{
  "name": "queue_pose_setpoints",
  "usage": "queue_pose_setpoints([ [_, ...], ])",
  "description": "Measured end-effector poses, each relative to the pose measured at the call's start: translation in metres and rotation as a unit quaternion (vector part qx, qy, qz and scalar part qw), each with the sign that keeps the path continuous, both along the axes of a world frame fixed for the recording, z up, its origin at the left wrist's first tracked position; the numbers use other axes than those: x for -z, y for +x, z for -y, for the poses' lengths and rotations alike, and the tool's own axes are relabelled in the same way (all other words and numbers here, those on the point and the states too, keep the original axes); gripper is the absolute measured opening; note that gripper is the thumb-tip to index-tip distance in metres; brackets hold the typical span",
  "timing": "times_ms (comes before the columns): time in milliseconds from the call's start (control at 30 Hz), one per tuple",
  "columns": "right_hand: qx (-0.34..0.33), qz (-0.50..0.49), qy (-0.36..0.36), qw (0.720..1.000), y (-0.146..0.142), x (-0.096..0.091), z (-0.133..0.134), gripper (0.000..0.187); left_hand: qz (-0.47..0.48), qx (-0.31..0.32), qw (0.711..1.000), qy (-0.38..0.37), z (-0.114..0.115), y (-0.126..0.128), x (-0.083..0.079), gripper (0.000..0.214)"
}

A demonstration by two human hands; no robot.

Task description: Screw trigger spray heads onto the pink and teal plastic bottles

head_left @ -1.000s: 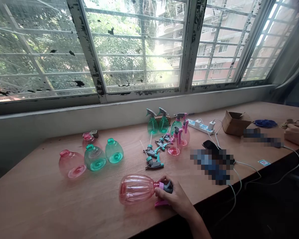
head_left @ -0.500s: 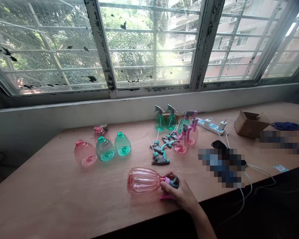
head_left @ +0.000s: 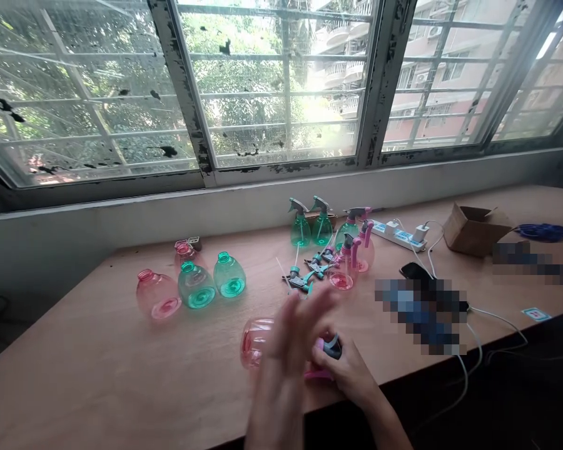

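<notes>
A pink spray bottle (head_left: 252, 344) lies on its side near the table's front edge, its base pointing left. My right hand (head_left: 344, 365) is closed around its neck and grey-and-pink spray head (head_left: 332, 347). My left hand (head_left: 288, 350), blurred, is raised in front of the bottle with fingers stretched out and nothing in it; it hides the bottle's middle. Behind it lie several loose spray heads (head_left: 299, 279) in grey and teal. To the left are open bottles without heads: two green ones, such as this green bottle (head_left: 230, 275), and pink ones, such as this pink bottle (head_left: 157, 294).
Spray bottles with heads on stand at the back, among them a green spray bottle (head_left: 300, 228) and a pink spray bottle (head_left: 341, 272). To the right are a power strip (head_left: 398, 236), a cardboard box (head_left: 473, 232), a phone (head_left: 415, 272), white cables and a blue coil (head_left: 544, 232).
My left hand has come into view from below and risen in front of the pink bottle. My right hand still holds the bottle's head end in nearly the same place.
</notes>
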State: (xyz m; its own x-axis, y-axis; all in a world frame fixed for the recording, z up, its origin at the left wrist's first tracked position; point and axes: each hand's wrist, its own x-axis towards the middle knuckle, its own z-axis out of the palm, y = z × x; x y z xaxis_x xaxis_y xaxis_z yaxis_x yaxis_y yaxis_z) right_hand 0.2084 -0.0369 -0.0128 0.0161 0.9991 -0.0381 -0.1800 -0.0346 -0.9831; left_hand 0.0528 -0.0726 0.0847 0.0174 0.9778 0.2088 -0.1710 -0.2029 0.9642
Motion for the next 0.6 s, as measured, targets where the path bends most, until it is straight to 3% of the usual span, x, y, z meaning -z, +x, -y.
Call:
queue_pose_setpoints([
  [100, 0.013, -0.014, 0.024, 1.000, 0.000, 0.004, -0.002, 0.038, -0.060, -0.100, 0.992, 0.038, -0.021, -0.004, 0.021, 0.081],
  [233, 0.041, -0.010, 0.036, 0.998, -0.001, 0.010, -0.005, 0.040, -0.160, -0.200, 0.964, -0.072, -0.041, -0.026, 0.071, 0.085],
  [333, 0.045, -0.008, 0.034, 0.998, -0.002, 0.012, -0.006, 0.042, -0.120, -0.162, 0.977, -0.066, -0.050, -0.036, 0.091, 0.074],
  [600, 0.051, -0.028, 0.018, 0.998, 0.000, 0.015, -0.008, 0.044, -0.092, -0.111, 0.987, -0.072, -0.060, -0.036, 0.105, 0.069],
])
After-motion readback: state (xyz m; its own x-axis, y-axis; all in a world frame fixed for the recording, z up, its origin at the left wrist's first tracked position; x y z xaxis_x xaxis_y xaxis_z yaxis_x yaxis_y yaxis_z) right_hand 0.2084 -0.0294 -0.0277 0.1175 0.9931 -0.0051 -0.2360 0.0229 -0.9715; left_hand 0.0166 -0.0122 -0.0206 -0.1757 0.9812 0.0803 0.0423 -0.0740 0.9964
